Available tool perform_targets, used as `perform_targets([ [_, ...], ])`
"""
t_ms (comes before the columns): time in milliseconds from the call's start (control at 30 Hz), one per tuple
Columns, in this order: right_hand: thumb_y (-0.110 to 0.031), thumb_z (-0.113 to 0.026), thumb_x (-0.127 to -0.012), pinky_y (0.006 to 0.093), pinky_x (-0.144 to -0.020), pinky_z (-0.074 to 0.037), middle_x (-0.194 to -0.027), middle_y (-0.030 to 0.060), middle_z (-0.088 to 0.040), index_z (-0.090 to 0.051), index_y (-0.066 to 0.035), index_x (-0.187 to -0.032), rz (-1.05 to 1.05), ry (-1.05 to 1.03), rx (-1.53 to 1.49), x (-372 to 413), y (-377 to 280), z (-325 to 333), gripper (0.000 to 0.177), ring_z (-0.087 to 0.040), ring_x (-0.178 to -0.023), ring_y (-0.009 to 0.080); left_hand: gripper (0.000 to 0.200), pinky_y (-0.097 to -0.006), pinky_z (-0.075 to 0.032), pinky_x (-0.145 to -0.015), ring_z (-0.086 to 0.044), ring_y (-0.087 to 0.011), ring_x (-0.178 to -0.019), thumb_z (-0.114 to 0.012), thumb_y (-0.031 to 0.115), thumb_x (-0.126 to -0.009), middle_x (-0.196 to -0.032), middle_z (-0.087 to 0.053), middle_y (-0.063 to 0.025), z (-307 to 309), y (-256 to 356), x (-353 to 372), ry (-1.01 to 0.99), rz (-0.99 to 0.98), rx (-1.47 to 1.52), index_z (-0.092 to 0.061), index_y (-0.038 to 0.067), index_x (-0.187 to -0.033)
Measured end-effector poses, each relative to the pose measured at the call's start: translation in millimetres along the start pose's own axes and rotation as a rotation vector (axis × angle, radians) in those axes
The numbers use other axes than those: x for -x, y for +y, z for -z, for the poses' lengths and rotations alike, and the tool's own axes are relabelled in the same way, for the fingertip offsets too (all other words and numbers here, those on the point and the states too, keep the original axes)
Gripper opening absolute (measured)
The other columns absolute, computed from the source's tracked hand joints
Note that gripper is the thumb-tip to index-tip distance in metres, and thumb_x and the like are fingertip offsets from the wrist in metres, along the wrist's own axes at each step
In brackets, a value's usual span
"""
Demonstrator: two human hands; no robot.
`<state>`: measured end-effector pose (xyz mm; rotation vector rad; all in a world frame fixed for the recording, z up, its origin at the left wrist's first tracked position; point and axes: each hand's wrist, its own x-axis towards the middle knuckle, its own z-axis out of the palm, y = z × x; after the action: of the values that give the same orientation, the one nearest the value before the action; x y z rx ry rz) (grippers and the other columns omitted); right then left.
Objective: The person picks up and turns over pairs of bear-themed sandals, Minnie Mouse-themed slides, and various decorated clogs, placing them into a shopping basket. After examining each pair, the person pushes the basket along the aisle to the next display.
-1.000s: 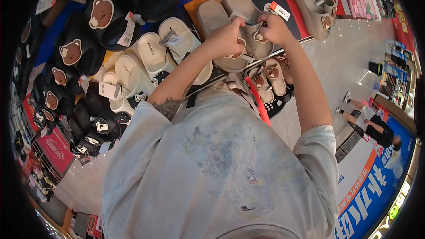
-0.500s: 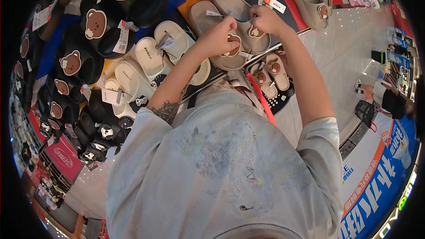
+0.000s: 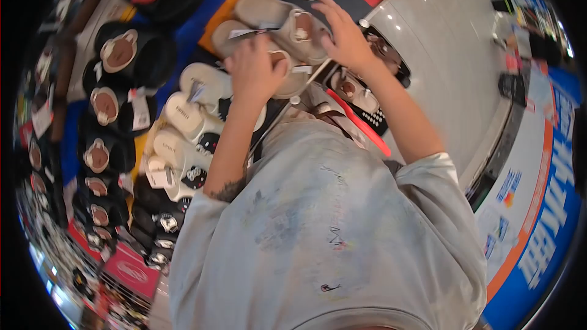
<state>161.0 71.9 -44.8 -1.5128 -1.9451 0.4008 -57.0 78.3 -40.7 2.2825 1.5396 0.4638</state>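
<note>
A black perforated basket [image 3: 382, 123] with a red handle [image 3: 358, 121] hangs at the person's front, and small bear-patch slippers [image 3: 350, 87] lie in it. Above it, on the sloping display, sits the beige slipper pair [image 3: 269, 15]. The left hand [image 3: 254, 68] is curled tight over the pair's near edge; the right hand [image 3: 345, 40] lies against its far side, fingers spread wide. Cream slippers [image 3: 183, 116] and black bear slippers [image 3: 119, 55] crowd the rack to the left, well apart from the basket
</note>
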Motion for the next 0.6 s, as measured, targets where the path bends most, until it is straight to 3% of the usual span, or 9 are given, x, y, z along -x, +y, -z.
perform_targets([
  [67,-0.003,-0.051,-0.075,0.0399,-0.098,-0.037,-0.13,0.019,-0.046,-0.045,-0.005,-0.123,-0.107,0.119,0.069,56,6,9,0.048,-0.045,-0.119,0.0364,0.05,-0.0469,-0.034,-0.088,-0.046,-0.0309,-0.11,-0.069,0.023,-0.072,-0.116,-0.049,-0.0132,11,15,9,0.134,-0.052,-0.022,-0.05,0.006,-0.115],
  [100,-0.004,-0.053,-0.073,0.0417,-0.093,-0.04,-0.12,0.0213,-0.052,-0.047,-0.003,-0.117,-0.305,0.115,0.012,91,9,9,0.044,-0.048,-0.111,0.0386,0.04,-0.0449,-0.036,-0.086,-0.048,-0.0313,-0.106,-0.068,0.02,-0.073,-0.11,-0.052,-0.0121,10,21,10,0.27,-0.172,0.049,-0.054,0.007,-0.108],
  [167,-0.015,-0.058,-0.082,0.0426,-0.086,-0.043,-0.111,0.0226,-0.056,-0.047,0.0,-0.117,-0.577,0.089,0.011,168,11,3,0.04,-0.054,-0.103,0.0393,0.029,-0.0431,-0.038,-0.082,-0.051,-0.0315,-0.099,-0.066,0.019,-0.075,-0.103,-0.054,-0.0104,7,46,11,0.315,-0.327,0.2,-0.056,0.007,-0.099],
  [267,-0.032,-0.054,-0.086,0.0438,-0.08,-0.046,-0.094,0.0228,-0.062,-0.06,-0.001,-0.104,-0.764,0.024,0.09,273,13,-7,0.036,-0.059,-0.092,0.0396,0.021,-0.0431,-0.04,-0.075,-0.054,-0.0311,-0.088,-0.064,0.02,-0.077,-0.09,-0.057,-0.0109,-26,93,19,0.029,-0.477,0.474,-0.056,0.005,-0.09],
  [300,-0.032,-0.054,-0.086,0.0438,-0.08,-0.046,-0.094,0.0228,-0.062,-0.06,-0.001,-0.104,-0.785,0.043,0.085,288,7,-3,0.036,-0.059,-0.092,0.0396,0.022,-0.0425,-0.04,-0.075,-0.054,-0.0312,-0.089,-0.064,0.022,-0.078,-0.09,-0.057,-0.012,-45,106,22,-0.127,-0.553,0.45,-0.056,0.005,-0.091],
  [367,-0.041,-0.051,-0.085,0.0444,-0.07,-0.048,-0.074,0.0193,-0.063,-0.067,-0.004,-0.08,-1.106,-0.16,0.118,309,-3,-2,0.041,-0.062,-0.076,0.0363,0.027,-0.0412,-0.04,-0.077,-0.054,-0.0311,-0.09,-0.062,0.03,-0.081,-0.091,-0.058,-0.014,-87,125,34,-0.436,-0.718,0.297,-0.059,0.004,-0.09],
  [467,-0.046,-0.049,-0.084,0.0441,-0.058,-0.048,-0.06,0.0154,-0.061,-0.065,-0.006,-0.063,-1.081,-0.034,0.363,313,-1,-18,0.048,-0.061,-0.061,0.0339,0.034,-0.0425,-0.044,-0.067,-0.06,-0.032,-0.077,-0.052,0.035,-0.086,-0.081,-0.063,-0.0167,-180,126,69,-0.847,-0.769,0.343,-0.062,0.003,-0.08],
  [567,-0.045,-0.049,-0.084,0.0431,-0.054,-0.046,-0.058,0.0142,-0.06,-0.064,-0.006,-0.06,-1.053,0.04,0.289,321,6,-22,0.048,-0.06,-0.056,0.0331,0.041,-0.0444,-0.046,-0.058,-0.06,-0.0327,-0.06,-0.047,0.037,-0.088,-0.065,-0.061,-0.0155,-200,129,78,-0.856,-0.98,0.094,-0.063,0.005,-0.069],
  [600,-0.045,-0.049,-0.084,0.0431,-0.054,-0.046,-0.058,0.0142,-0.06,-0.064,-0.006,-0.06,-1.078,0.058,0.278,321,7,-17,0.048,-0.06,-0.056,0.0331,0.041,-0.0462,-0.045,-0.054,-0.058,-0.0333,-0.051,-0.048,0.036,-0.087,-0.055,-0.058,-0.0128,-213,124,81,-0.73,-1.001,0.154,-0.062,0.007,-0.061],
])
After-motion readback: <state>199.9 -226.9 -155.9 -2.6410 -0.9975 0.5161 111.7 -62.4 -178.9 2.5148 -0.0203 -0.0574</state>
